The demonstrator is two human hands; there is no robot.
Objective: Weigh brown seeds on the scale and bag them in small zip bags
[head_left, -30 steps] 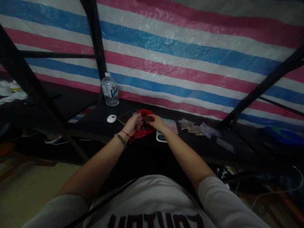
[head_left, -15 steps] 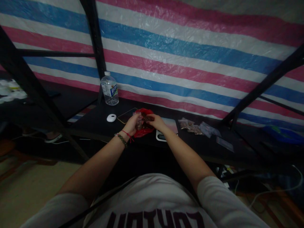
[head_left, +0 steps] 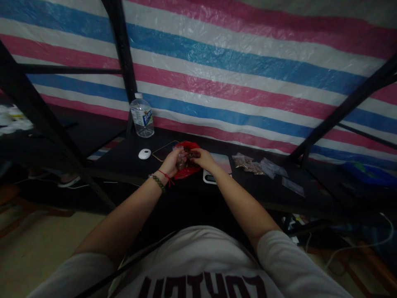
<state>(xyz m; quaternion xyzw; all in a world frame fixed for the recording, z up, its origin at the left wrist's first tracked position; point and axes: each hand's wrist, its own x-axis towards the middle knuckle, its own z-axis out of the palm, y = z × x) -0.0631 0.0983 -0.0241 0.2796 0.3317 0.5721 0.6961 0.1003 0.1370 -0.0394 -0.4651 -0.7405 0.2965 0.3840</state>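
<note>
A crumpled red plastic bag [head_left: 185,174] lies in front of me on the black desk, with small dark brown pieces [head_left: 187,154] in its mouth. Over its left side, my left hand [head_left: 170,163] is closed around a small clear plastic bag [head_left: 180,160]. My right hand [head_left: 204,159] reaches in from the right, its fingers curled together at the brown pieces; the fingertips are partly hidden among them. Under my right wrist sits a white digital scale [head_left: 209,178], with a pale pinkish flat surface [head_left: 221,162] behind it.
Right of the scale lie small filled clear bags [head_left: 252,167] and flat clear bags [head_left: 274,168]. To the left are a phone [head_left: 164,151], a white rounded case [head_left: 144,154] and a clear plastic bottle [head_left: 142,118]. Black metal frame posts [head_left: 122,54] stand before a striped sheet [head_left: 232,78].
The view has shifted very slightly. Both hands stay at the red bag, with only small finger movement.
</note>
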